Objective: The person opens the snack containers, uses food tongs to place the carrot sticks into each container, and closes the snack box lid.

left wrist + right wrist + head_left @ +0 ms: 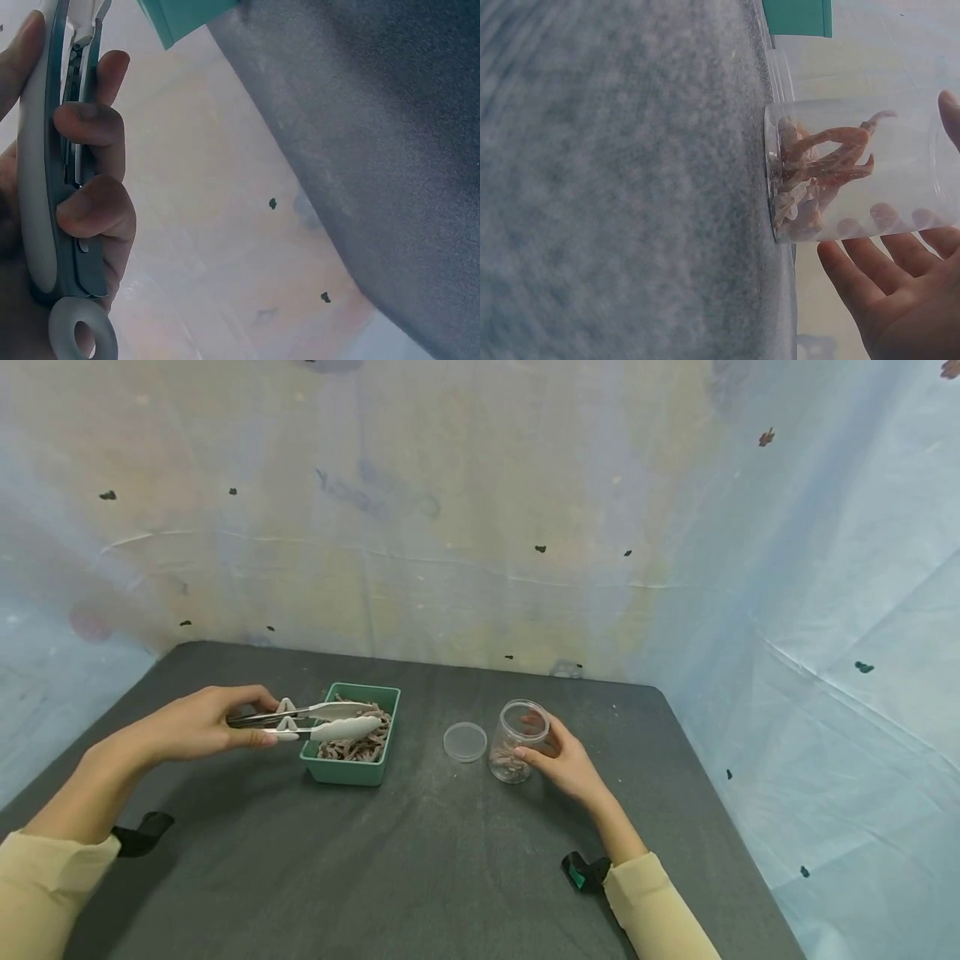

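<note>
In the head view my left hand (198, 722) grips a pair of tongs (347, 729) with white tips. The tips are parted and reach over a green rectangular tub (341, 773) that holds brownish, shrivelled strips (367, 750). The left wrist view shows fingers curled around the grey-and-white tongs handle (39, 172). My right hand (567, 767) holds a clear jar (504, 739) upright on the table, thumb on one side and fingers on the other. Several similar strips (829, 161) lie at the bottom of the jar. Its mouth is uncovered.
Between tub and jar a round translucent lid (465, 742) lies flat on the dark grey tabletop (420, 860). Pale sheeting (450, 527) hangs behind the table and along its sides. A small clear object (566, 669) sits at the back edge.
</note>
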Tool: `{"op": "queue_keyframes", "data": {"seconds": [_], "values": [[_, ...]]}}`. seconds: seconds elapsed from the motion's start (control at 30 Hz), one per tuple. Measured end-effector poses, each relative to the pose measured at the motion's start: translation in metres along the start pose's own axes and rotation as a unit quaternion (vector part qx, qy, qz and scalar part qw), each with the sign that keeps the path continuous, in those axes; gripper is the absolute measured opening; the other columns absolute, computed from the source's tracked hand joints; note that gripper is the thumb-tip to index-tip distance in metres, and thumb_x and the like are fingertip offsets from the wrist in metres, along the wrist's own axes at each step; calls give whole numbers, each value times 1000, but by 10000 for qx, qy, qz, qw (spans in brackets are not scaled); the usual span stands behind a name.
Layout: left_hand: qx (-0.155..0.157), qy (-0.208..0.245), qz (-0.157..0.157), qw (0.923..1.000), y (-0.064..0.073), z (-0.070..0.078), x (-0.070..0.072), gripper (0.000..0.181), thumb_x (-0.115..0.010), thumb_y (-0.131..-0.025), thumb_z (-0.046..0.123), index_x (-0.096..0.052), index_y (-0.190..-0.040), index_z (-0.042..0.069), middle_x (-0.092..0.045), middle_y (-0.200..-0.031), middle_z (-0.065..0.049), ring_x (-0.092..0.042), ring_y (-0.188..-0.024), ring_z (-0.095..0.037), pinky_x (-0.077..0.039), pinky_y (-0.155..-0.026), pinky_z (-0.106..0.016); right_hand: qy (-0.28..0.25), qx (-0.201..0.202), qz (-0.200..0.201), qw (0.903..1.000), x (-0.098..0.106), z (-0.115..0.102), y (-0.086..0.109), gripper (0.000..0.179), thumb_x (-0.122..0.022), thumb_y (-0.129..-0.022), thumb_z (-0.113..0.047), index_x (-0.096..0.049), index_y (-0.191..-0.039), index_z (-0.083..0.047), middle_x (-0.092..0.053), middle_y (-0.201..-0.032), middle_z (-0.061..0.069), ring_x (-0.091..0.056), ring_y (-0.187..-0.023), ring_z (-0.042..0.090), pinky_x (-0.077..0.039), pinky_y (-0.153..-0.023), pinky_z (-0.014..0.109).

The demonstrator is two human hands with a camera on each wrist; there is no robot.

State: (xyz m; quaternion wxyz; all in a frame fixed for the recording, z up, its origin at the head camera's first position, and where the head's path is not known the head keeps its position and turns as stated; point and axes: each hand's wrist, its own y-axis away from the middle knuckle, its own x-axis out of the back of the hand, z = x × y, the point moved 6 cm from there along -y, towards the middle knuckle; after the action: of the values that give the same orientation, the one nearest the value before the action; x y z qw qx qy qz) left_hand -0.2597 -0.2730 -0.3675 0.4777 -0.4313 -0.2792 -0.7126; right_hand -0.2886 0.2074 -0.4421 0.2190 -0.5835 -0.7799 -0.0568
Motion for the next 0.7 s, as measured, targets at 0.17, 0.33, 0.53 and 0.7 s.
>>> {"op": "queue_keyframes", "data": {"seconds": [0.17,0.33,0.53,0.7], "values": [[-23,121,61,9999,1,1,1,44,-78,-95,41,-66,-127,14,-68,-126,-11,-66,-95,-21,-51,-72,-39,24,-26,-8,10000,0,0,0,74,-76,-98,-15,-37,-161,-12,-50,-155,15,-54,-138,37,-52,-104,51],[9,225,119,9997,2,5,4,45,-77,-95,42,-65,-128,14,-68,-117,-7,-58,-78,-16,-46,-66,-34,54,-6,7,10000,0,1,0,74,-76,-98,-17,-37,-161,-11,-50,-155,15,-54,-138,37,-52,-104,50],[70,354,195,9992,1,8,7,45,-77,-96,41,-64,-129,14,-68,-107,-4,-54,-72,-16,-43,-62,-32,25,4,11,10000,0,0,0,73,-76,-98,-15,-37,-160,-11,-51,-154,15,-54,-137,38,-52,-104,52],[91,520,208,9984,-2,10,8,45,-76,-97,39,-63,-131,13,-69,-104,-5,-56,-74,-18,-45,-63,-34,-24,27,-16,10000,0,0,0,73,-75,-98,-15,-37,-160,-9,-51,-154,16,-55,-137,39,-52,-104,53]]}}
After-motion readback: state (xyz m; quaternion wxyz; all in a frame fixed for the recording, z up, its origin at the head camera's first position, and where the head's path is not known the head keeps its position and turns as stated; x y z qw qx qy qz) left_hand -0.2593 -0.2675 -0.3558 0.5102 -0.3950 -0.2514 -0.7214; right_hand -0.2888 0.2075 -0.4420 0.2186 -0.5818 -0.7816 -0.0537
